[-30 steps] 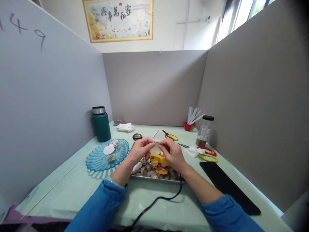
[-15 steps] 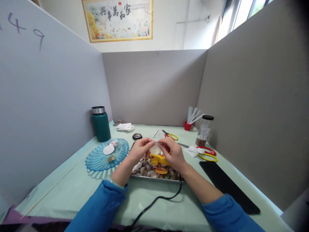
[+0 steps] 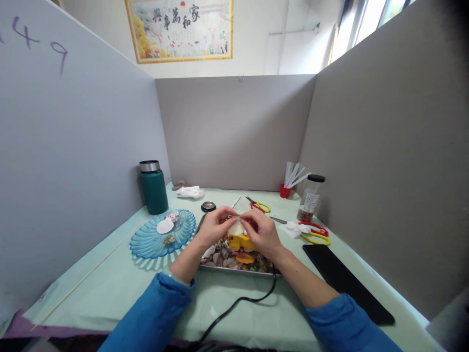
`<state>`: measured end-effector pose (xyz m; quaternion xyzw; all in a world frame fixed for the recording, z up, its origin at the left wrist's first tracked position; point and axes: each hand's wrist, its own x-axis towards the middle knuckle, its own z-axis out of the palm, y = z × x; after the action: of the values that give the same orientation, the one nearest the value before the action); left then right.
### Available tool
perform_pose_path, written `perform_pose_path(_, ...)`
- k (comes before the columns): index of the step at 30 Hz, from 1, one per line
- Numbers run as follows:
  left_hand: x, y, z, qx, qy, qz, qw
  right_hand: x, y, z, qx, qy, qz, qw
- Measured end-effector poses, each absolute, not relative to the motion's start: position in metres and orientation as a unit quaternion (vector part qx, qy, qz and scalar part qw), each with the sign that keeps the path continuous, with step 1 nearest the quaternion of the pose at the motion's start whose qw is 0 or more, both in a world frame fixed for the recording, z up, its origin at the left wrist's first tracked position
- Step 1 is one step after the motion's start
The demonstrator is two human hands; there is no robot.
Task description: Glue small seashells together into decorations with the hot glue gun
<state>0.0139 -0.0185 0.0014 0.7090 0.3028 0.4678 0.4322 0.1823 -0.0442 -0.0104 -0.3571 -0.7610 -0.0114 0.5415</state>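
Observation:
My left hand (image 3: 216, 227) and my right hand (image 3: 261, 231) meet over a metal tray (image 3: 234, 271), fingertips pinched close together. Between them is a pale, rounded shell (image 3: 238, 228), gripped at its upper edge; a small detail at the fingertips is too tiny to make out. Just below the shell, a yellow glue gun (image 3: 239, 242) rests on the tray's heap of shells and pebbles (image 3: 222, 258). An orange shell (image 3: 245, 258) lies in front of it. The black cord (image 3: 242, 299) runs from the tray toward the table's front edge.
Left stands a blue scalloped plate (image 3: 146, 247) bearing a white shell (image 3: 165, 225), with a green bottle (image 3: 153, 188) behind. To the right are red-and-yellow-handled scissors (image 3: 315, 234), a jar (image 3: 310, 199) and a black mat (image 3: 348, 283). Grey partitions (image 3: 234, 132) enclose the table.
The left fingertips have shifted slightly and the pale shell has tilted a little between the hands. Everything else on the table stays where it was.

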Motion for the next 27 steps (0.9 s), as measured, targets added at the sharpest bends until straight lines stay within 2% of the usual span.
perform_pose_path(27,0.014,-0.0213,0.0074,0.669,0.314,0.479,0.473,0.1817,-0.0448,-0.0108,-0.366,-0.749,0.004,0.552)
